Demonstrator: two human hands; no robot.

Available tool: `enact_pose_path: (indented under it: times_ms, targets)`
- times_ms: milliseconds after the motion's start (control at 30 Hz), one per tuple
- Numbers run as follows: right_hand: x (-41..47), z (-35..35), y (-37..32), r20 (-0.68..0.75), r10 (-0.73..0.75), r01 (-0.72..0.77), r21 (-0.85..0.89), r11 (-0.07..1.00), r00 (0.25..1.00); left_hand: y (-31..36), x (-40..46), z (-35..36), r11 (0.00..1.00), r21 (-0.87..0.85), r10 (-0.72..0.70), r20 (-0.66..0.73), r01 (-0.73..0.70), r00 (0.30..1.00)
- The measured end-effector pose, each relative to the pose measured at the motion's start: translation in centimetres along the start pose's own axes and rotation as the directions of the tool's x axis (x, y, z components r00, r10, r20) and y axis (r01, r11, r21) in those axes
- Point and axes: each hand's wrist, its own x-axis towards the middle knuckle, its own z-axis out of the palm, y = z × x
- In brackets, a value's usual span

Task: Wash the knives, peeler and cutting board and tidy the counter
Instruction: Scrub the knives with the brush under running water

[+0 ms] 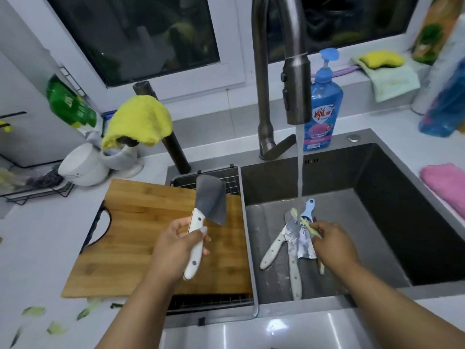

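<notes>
Both grips closed: L hand point(176, 244) round cleaver point(210, 201), R hand point(332, 239) pinching peel strip point(305, 222).

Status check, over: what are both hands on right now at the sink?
Left hand grips cleaver over cutting board. Right hand pinches peel strip under running water. Knives and peeler lie in sink.

At frame centre the left hand point(176, 245) grips a cleaver point(210, 201) above the cutting board point(141, 222), while the right hand point(332, 240) pinches a green strip point(305, 224) under running water point(299, 172).
</notes>
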Motion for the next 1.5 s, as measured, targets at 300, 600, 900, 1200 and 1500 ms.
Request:
enact_pose_path:
  times_ms: [300, 600, 900, 1200, 1500]
  targets:
    - [-0.6, 1.2, 0.7, 0.053, 0.002, -0.001, -0.008, 1.0, 0.999, -5.3, 3.4, 1.2, 0.984, 0.016, -0.181, 0.08, 0.18, 0.98]
    - [-0.6, 1.6, 0.8, 0.057, -0.01, 0.011, -0.027, 1.0, 0.998, -6.7, 5.0, 2.2, 0.925, 0.254, -0.29, -0.01, 0.283, 0.957]
    - [-0.4, 1.3, 1.1, 0.074, 0.002, 0.0, -0.034, 0.999, 0.997, -6.1, 5.0, 3.1, 0.603, 0.791, -0.14, -0.021, 0.102, 0.99]
    - [0.4, -0.9, 2.5, 0.05, 0.011, -0.013, 0.034, 0.999, 0.999, -0.4, 3.9, 6.5, 0.637, 0.753, 0.27, -0.019, -0.164, 0.963]
    - [2.8, -4.3, 5.1, 0.048, 0.065, -0.068, 0.061, 0.996, 0.997, -5.7, 6.9, 20.1, 0.845, 0.527, -0.249, 0.232, 0.093, 0.94]
